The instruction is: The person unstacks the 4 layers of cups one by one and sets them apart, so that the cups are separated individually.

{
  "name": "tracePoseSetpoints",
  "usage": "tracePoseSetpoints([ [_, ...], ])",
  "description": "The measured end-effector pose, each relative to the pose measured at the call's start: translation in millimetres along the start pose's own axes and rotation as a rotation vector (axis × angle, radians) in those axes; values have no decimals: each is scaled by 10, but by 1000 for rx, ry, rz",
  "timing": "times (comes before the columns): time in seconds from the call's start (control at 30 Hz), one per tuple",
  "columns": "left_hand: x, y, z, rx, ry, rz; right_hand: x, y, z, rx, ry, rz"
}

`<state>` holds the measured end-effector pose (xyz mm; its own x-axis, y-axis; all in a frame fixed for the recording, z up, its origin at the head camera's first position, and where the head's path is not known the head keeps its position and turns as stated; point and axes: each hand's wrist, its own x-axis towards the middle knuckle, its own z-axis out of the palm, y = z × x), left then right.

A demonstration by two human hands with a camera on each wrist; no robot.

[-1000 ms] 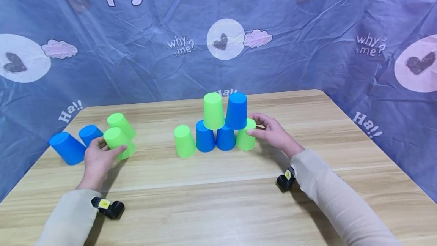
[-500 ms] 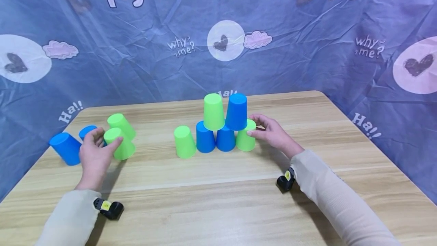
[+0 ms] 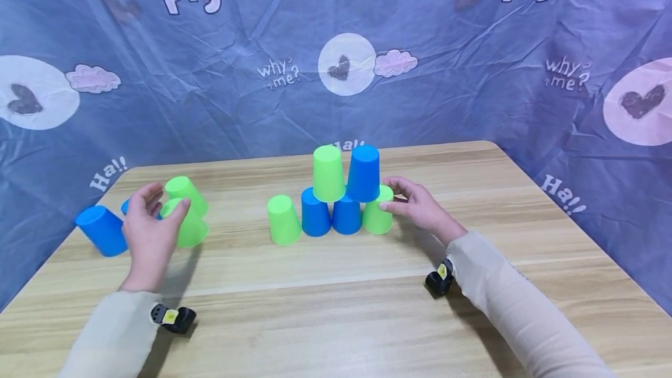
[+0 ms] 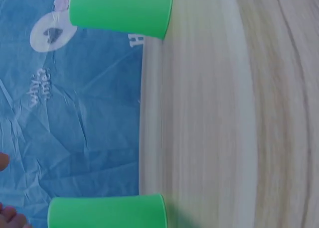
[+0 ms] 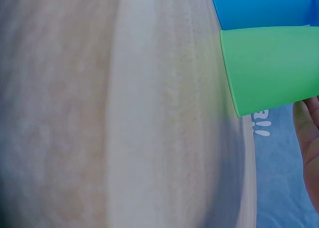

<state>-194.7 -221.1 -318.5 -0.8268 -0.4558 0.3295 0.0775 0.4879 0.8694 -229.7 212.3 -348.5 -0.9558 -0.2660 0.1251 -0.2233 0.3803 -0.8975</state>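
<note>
- Patterned blue cloth (image 3: pixel 451 104), behind a wood-grain table (image 3: pixel 315 319), as seen from the person's side.
- Left hand (image 3: pixel 149 235): thumb and fingers parted, loosely curved, overlapping the near green cup (image 3: pixel 192 232).
- Right hand (image 3: pixel 420 207): thumb and fingertips pinching the right-end green cup (image 3: pixel 377 220), which stands mouth down.
- Around the left hand: far green cup (image 3: pixel 187 190), left blue cup (image 3: pixel 102 232), and another blue cup (image 3: pixel 125 207) partly hidden.
- Beside the pinched cup: two lower blue cups (image 3: pixel 346 217), then the left-end green cup (image 3: pixel 284 221); above, upper green cup (image 3: pixel 328 174) and upper blue cup (image 3: pixel 364 174).
</note>
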Motion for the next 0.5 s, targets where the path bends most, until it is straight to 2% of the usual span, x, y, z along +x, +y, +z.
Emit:
tracePoseSetpoints([
  [0.1, -32, 42, 44, -82, 30, 66, 1, -1, 1, 0, 2, -3],
  [0.2, -74, 88, 90, -158, 33, 120, 0, -3, 2, 3, 2, -5],
  [0.33, -152, 193, 158, -206, 2, 165, -5, -1, 2, 4, -4, -6],
  [0.5, -248, 351, 274, -241, -67, 184, -10, 2, 3, 9, -7, -4],
])
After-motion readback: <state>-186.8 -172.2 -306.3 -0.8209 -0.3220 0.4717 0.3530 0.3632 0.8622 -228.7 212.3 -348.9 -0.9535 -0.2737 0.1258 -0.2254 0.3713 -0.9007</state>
